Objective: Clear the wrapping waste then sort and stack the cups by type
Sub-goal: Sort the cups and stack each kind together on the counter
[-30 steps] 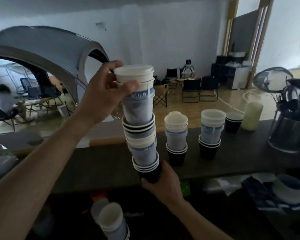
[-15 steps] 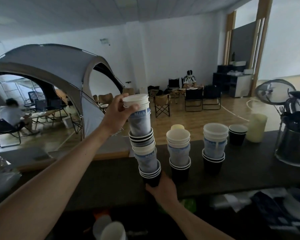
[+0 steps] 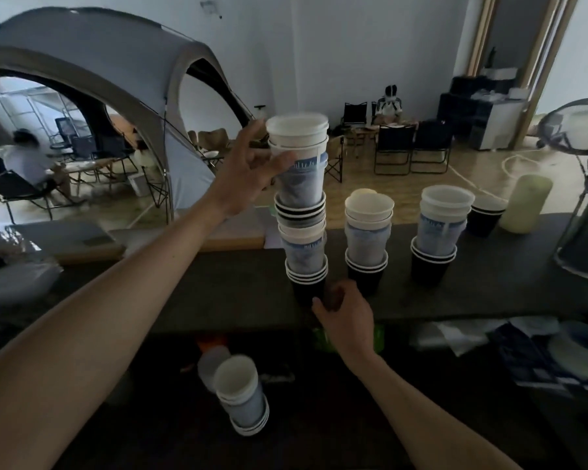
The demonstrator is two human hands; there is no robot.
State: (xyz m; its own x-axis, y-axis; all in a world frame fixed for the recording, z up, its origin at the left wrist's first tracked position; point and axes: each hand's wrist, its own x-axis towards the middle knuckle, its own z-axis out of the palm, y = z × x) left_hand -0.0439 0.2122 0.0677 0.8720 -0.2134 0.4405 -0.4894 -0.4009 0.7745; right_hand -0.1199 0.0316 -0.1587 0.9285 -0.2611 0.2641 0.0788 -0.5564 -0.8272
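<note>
Head camera, and all eyes on the tall stack (image 3: 302, 212), standing upright on the dark counter (image 3: 184, 293). It runs black cups at the base, white-and-blue above, black again, then white on top. Left hand (image 3: 248, 171) is up at the top of it: thumb flat against the front of the upper white cup, fingers splayed and nearly straight beside the rim. That's a light touch, not a clasp!

Down low, the right hand (image 3: 345, 313) sits at the foot of the stack, fingers curled, thumb tip touching the bottom black cup. Whether it truly grips that cup, I cannot tell.

Just to the right stands the middle stack (image 3: 369, 232), white cups nested in black. Beyond it is the far stack (image 3: 438, 232), built the same way. Next come a short pile of black cups (image 3: 486, 217) and a pale green bottle (image 3: 525, 205).

Below the counter, another cup stack (image 3: 241, 395) lies tipped on its side. Crumpled wrapping (image 3: 462, 337) sits at lower right. Grey tent (image 3: 99, 62) fills the background left.
</note>
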